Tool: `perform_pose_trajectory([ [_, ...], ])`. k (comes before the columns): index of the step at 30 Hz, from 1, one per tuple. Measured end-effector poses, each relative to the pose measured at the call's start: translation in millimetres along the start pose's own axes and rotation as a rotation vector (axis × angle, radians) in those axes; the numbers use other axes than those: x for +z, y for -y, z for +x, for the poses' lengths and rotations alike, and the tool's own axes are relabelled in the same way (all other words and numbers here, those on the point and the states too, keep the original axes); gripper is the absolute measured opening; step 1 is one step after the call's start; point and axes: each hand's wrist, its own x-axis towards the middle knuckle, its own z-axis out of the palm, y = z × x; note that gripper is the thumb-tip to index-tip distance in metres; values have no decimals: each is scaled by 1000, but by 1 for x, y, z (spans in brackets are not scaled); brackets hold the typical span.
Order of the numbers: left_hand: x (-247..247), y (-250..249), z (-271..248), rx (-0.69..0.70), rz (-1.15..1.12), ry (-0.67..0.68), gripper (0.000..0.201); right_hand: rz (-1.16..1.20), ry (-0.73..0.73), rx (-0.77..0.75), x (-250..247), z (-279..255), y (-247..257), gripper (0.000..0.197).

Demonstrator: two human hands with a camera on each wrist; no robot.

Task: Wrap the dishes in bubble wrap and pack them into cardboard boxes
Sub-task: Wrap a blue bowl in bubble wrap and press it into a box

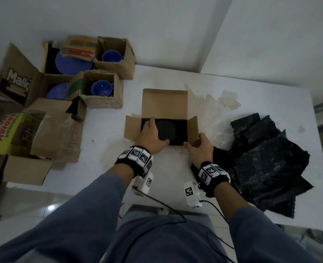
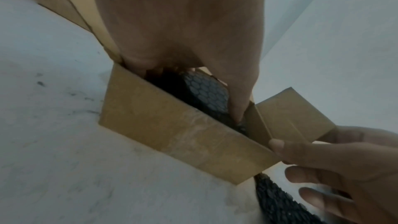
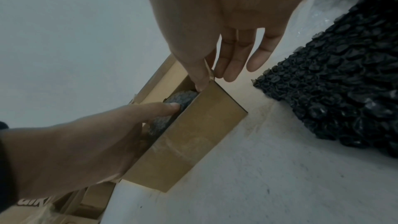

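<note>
A small open cardboard box (image 1: 164, 103) stands mid-table, its lid flap raised at the far side. My left hand (image 1: 155, 133) reaches inside it and grips a dish wrapped in black bubble wrap (image 1: 167, 130), thumb on the near side, fingers on the far side. The left wrist view shows the wrapped dish (image 2: 206, 89) low behind the box's front wall (image 2: 172, 125). My right hand (image 1: 198, 145) pinches the box's right end, with the thumb (image 3: 200, 84) inside the wall and the fingers outside by the side flap. The dish itself is hidden by the wrap.
A heap of black bubble wrap (image 1: 267, 160) lies on the table's right part, close to my right wrist. At the far left stand several open cartons holding blue plates (image 1: 71, 61) and blue bowls (image 1: 101, 88). The white table (image 1: 103, 133) ends near my body.
</note>
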Motion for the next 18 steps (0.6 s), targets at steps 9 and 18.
perform_pose_trajectory([
  [9, 8, 0, 19, -101, -162, -2, 85, -114, 54, -17, -4, 5, 4, 31],
  [18, -19, 43, -28, 36, -204, -795, 53, -45, -5, -185, -3, 1, 1, 41],
])
